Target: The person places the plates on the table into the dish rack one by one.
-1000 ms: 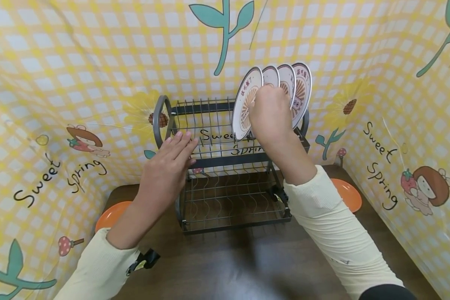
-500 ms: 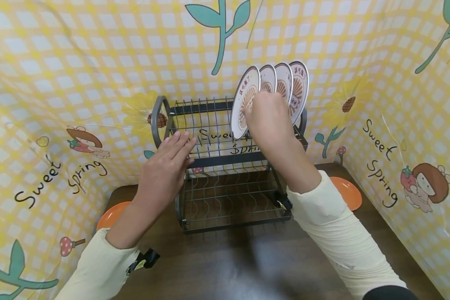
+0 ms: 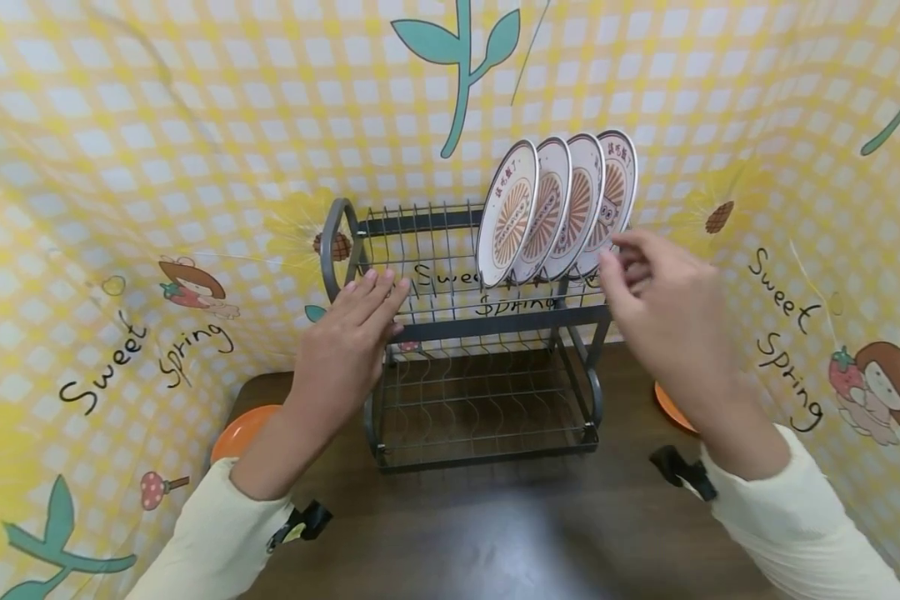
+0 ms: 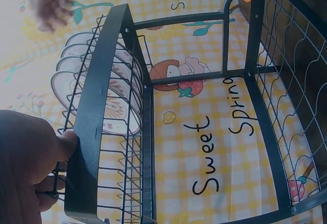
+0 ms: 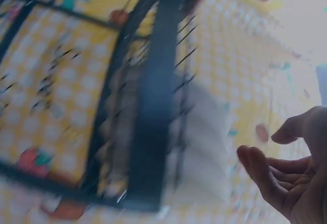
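A two-tier dark metal dish rack stands on the brown table. Several white plates with orange ray patterns stand upright, leaning in a row, in the right part of its upper tier. At the upper tier's left front, my left hand holds the rack's edge; the left wrist view shows the thumb against the front bar. My right hand is just right of the plates, fingers loosely bent and nothing between them. The right wrist view shows this hand apart from the blurred rack.
An orange plate lies left of the rack, partly behind my left forearm. Another orange plate lies at the right, mostly hidden by my right arm. Yellow checked cloth walls in the table at the back and sides.
My right hand has let go of the leftmost plate and moved right and toward me, past the row. The plates stay upright in the rack. My left hand keeps its place.
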Tool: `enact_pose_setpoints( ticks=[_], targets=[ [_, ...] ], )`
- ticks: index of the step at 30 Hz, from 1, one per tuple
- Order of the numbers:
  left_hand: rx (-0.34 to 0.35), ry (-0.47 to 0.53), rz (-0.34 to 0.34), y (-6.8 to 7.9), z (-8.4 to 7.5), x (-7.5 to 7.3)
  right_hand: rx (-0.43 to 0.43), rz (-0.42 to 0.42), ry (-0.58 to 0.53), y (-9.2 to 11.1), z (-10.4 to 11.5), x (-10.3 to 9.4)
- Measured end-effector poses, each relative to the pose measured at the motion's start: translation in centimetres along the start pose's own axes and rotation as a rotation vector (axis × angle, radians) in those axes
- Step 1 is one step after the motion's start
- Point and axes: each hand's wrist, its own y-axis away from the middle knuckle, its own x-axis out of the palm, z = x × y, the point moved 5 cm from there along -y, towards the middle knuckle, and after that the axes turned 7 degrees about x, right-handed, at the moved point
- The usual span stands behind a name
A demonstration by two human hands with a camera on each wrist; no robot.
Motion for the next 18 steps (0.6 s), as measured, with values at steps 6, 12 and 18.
enact_pose_setpoints(
  ticks=[6,12,18],
  targets=[
    [0.002,0.01,-0.015,0.0,-0.1,0.3,0.298,0.104,0.091,1.8,-10.3,-1.3],
    [0.01,-0.001,-0.025,0.0,-0.1,0.3,0.513,0.371,0.284,5.2,-22.3,-1.1],
    [-0.006,0.004,-0.009,-0.1,0.1,0.2,0.711,0.683,0.344,10.3,-33.0,0.4]
  ],
)
